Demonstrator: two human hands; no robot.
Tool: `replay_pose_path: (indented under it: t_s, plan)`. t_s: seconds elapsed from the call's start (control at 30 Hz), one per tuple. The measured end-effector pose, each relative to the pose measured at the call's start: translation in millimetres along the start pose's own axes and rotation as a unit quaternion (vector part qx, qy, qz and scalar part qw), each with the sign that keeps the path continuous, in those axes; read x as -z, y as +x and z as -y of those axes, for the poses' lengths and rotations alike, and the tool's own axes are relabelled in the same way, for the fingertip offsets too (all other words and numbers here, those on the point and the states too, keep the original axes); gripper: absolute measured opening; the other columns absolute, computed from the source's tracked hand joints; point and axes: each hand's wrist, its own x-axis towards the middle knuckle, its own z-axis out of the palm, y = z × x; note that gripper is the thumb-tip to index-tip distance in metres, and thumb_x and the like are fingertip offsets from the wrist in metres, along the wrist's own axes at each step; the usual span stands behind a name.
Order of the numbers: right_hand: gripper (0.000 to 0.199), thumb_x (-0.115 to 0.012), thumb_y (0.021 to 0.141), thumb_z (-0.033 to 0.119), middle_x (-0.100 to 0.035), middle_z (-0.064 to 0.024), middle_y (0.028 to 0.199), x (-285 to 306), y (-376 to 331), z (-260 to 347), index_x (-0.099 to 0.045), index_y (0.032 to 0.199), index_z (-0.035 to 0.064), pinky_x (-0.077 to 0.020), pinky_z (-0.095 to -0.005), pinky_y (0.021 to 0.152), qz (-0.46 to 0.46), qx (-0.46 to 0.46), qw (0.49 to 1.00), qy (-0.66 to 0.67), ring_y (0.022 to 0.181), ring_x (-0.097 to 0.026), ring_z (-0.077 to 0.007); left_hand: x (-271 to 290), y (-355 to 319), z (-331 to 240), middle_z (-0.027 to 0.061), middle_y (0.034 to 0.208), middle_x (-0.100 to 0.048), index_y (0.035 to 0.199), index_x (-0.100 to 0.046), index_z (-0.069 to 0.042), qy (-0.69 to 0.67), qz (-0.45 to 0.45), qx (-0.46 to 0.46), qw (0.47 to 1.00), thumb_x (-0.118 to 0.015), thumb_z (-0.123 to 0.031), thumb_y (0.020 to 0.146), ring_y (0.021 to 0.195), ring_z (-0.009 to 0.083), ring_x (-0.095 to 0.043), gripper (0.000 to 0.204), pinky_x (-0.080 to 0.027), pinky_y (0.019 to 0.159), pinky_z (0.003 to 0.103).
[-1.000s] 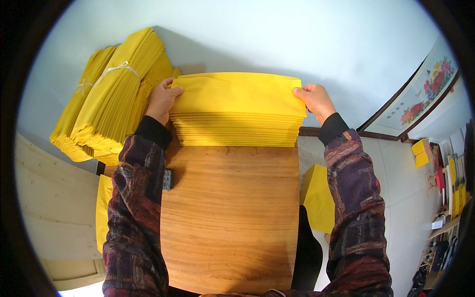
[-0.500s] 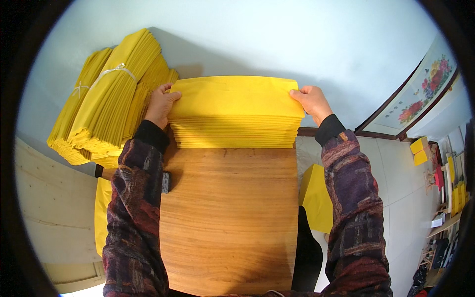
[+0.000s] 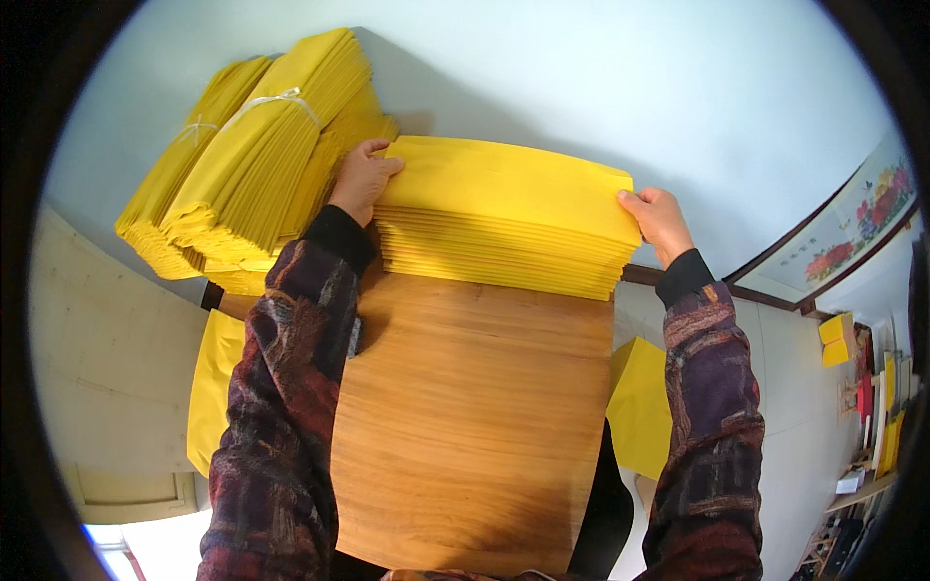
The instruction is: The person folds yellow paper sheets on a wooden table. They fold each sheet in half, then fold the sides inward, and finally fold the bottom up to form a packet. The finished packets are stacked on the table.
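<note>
A neat stack of folded yellow sheets (image 3: 499, 252) lies at the far end of the wooden table; whether they are paper or cloth I cannot tell. Its top folded yellow sheet (image 3: 513, 184) is smooth and flat. My left hand (image 3: 366, 177) grips this sheet's left end, thumb on top and fingers partly hidden behind the edge. At the opposite end, my right hand (image 3: 659, 218) pinches the right edge, thumb on top and the other fingers mostly out of sight.
Large yellow bundles (image 3: 266, 145) tied with white string are piled left of the stack, against the pale wall (image 3: 542, 77). A small dark block (image 3: 356, 337) sits by my left forearm on the wooden table (image 3: 475, 416). More yellow material (image 3: 641, 407) stands right of the table.
The whole view has turned and shifted, so the stack appears farther right and tilted. Both hands stay at the ends of the top sheet.
</note>
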Motion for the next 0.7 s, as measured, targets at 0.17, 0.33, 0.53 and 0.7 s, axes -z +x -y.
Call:
replay_pose_path:
  t_s: [0.17,0.33,0.53,0.7]
  plan:
    - [0.032,-0.067,0.085,0.027,-0.057,-0.0036,0.068,-1.2,0.3,-0.7,-0.062,0.075,-0.0028,-0.039,-0.0304,0.053,0.006,-0.004,1.0,0.022,0.06,-0.049,-0.0109,-1.1,-2.5,-1.1,0.0119,0.098,-0.06,0.126,-0.047,0.004,0.001,-0.007,0.004,1.0,-0.067,-0.003,0.081,0.088,0.0191,-0.061,0.049,-0.048,0.078,0.027]
    - [0.032,-0.067,0.086,0.027,-0.059,-0.0043,0.069,-1.7,0.0,-0.6,-0.062,0.075,-0.0028,-0.0397,-0.0293,0.054,0.007,-0.014,1.0,0.015,0.06,-0.05,-0.0108,-0.9,-1.8,1.4,0.0127,0.097,-0.061,0.126,-0.048,0.004,-0.002,-0.008,0.011,1.0,-0.066,-0.003,0.081,0.087,0.0194,-0.061,0.049,-0.048,0.078,0.027]
    - [0.033,-0.066,0.086,0.028,-0.059,-0.0054,0.068,-1.2,-0.8,-0.6,-0.062,0.076,-0.0035,-0.0406,-0.0289,0.054,0.007,-0.001,1.0,-0.007,0.059,-0.051,-0.0115,1.0,2.1,7.7,0.0123,0.101,-0.059,0.129,-0.046,0.003,0.015,0.004,0.009,1.0,-0.066,-0.008,0.086,0.092,0.019,-0.06,0.049,-0.048,0.081,0.028]
    - [0.036,-0.066,0.086,0.032,-0.06,-0.0078,0.067,4.0,-6.3,3.1,-0.062,0.079,-0.0036,-0.0449,-0.0337,0.056,0.005,0.006,1.0,-0.009,0.061,-0.056,-0.0166,-5.3,-5.4,-2.3,0.0149,0.11,-0.057,0.127,-0.049,0.001,0.169,-0.045,-0.041,0.984,-0.064,-0.012,0.088,0.101,0.0218,-0.057,0.044,-0.047,0.087,0.031]
